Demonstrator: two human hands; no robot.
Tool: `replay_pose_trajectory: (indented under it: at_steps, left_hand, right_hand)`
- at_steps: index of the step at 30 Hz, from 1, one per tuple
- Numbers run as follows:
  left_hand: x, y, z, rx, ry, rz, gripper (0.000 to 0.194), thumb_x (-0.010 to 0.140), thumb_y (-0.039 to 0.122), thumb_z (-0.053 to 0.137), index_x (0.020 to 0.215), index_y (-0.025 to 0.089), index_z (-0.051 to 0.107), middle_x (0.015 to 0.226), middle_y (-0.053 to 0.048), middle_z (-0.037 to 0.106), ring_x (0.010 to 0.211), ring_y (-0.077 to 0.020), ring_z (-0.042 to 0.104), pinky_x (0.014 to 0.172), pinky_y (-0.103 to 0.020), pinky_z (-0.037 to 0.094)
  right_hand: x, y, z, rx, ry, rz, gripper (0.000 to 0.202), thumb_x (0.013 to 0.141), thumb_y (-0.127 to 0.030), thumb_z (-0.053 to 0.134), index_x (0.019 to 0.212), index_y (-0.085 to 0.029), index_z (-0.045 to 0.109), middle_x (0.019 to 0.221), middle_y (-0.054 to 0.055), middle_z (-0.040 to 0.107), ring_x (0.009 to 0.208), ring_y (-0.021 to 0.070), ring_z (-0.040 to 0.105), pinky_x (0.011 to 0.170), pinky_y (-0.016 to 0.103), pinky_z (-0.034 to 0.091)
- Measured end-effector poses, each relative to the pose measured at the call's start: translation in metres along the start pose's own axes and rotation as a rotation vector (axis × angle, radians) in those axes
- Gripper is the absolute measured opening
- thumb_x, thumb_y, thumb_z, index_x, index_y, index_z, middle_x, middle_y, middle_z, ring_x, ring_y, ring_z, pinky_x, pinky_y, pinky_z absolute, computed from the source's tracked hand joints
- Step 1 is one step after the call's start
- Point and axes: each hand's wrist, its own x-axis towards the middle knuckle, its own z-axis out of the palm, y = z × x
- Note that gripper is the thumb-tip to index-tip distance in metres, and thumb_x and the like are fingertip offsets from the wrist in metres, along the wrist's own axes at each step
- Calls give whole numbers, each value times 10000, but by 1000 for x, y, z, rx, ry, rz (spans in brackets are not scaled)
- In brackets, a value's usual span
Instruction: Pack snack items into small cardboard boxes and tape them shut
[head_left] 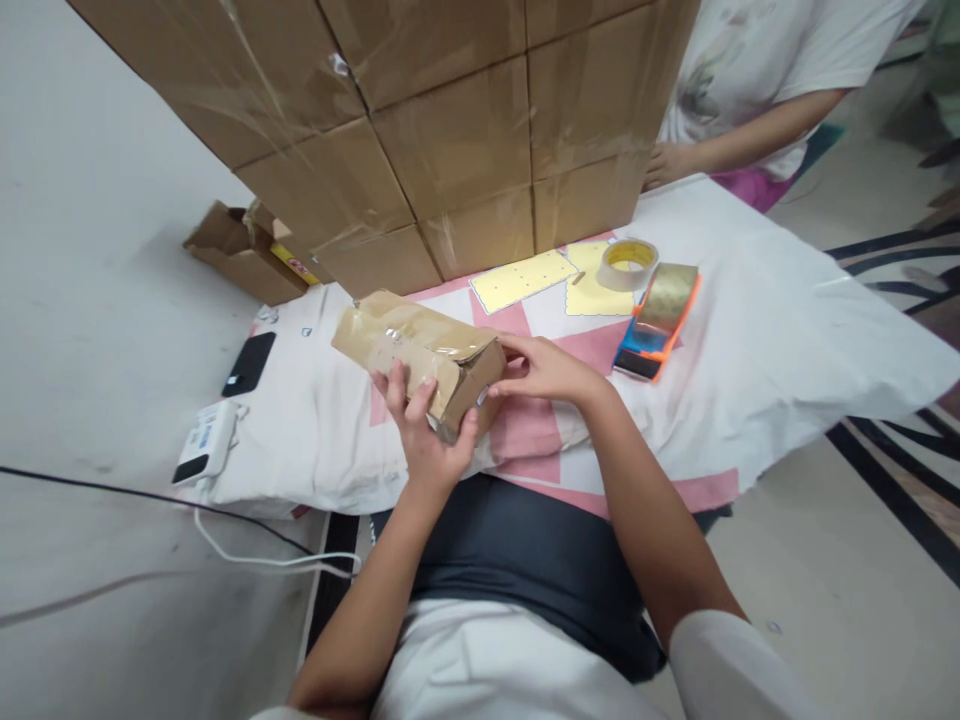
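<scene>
Apparently, the step is handling the end of a carton [420, 333] over the table [315, 400]: left hand [433, 430] clasping its near side, right hand [544, 372] gripping its end corner. The next move calls for steady support.

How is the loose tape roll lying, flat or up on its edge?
Flat. The round hole of the tape roll faces up, beside the tape dispenser.
</scene>
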Motion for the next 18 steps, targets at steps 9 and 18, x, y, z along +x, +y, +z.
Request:
replay_pose_trajectory:
  at_steps: [9,18]
  left_hand:
    - [5,-6,-20,11,-93,4,428,892,366,622,1285,230,520,1413,-155,513,1469,-370,325,1179,-609,294]
    - [7,-8,-21,20,-91,11,443,867,362,664,1269,210,556,1359,-162,541,1406,-357,375,1165,-577,323]
  right_hand:
    - [-7,11,-18,38,93,83,527,938,-374,639,1448,-264,567,1409,105,640,1285,276,617,1094,479,495]
    - [-26,-7,37,-49,167,-7,1041,784,-491,784,1622,-253,214,1643,149,331,1494,340,369,1200,515,362]
